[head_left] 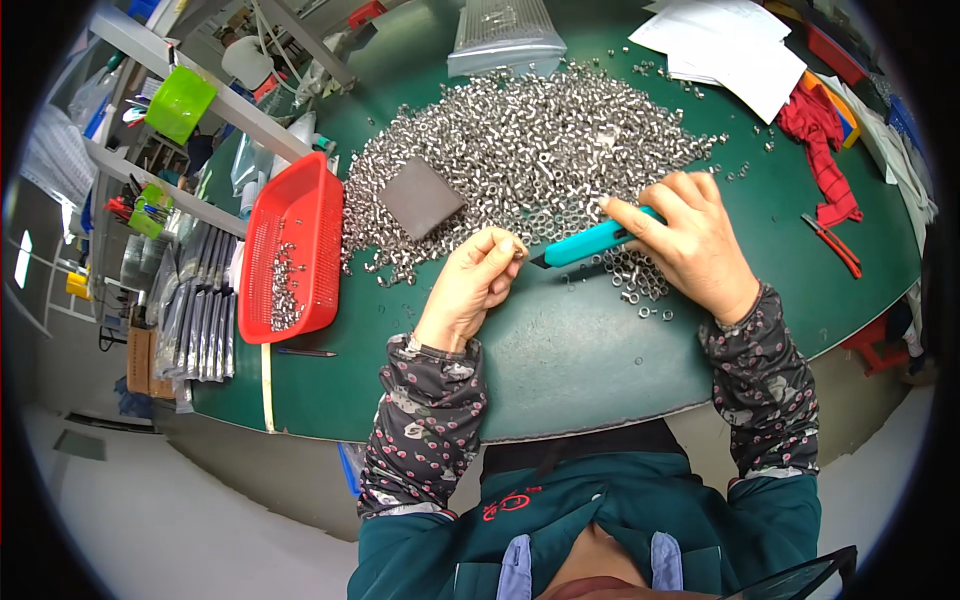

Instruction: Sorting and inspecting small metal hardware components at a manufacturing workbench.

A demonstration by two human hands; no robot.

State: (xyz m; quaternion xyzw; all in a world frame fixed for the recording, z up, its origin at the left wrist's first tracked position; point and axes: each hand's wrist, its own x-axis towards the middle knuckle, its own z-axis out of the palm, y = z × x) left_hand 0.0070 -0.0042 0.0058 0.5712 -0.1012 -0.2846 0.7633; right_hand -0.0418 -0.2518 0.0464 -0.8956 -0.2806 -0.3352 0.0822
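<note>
My right hand (pixel 695 240) is wrapped round a teal utility knife (pixel 585 243), its dark blade pointing left. Just off the blade tip, my left hand (pixel 468 280) pinches a small metal piece (pixel 518 252) between thumb and forefinger; its exact shape is mostly hidden by the fingers. Beyond both hands spreads a wide heap of small silvery metal rings (pixel 540 140). A dark square block (pixel 421 198) rests on the heap's near left side, up and left of my left hand. Below the knife and my right hand lies a small cluster of rings (pixel 635 275).
To the left stands a red plastic basket (pixel 328 240) with some metal pieces inside. A clear bag (pixel 507 30) and white papers (pixel 725 50) lie at the back of the green table (pixel 560 370). Red cloth (pixel 815 130) and red-handled snips (pixel 835 250) are at right.
</note>
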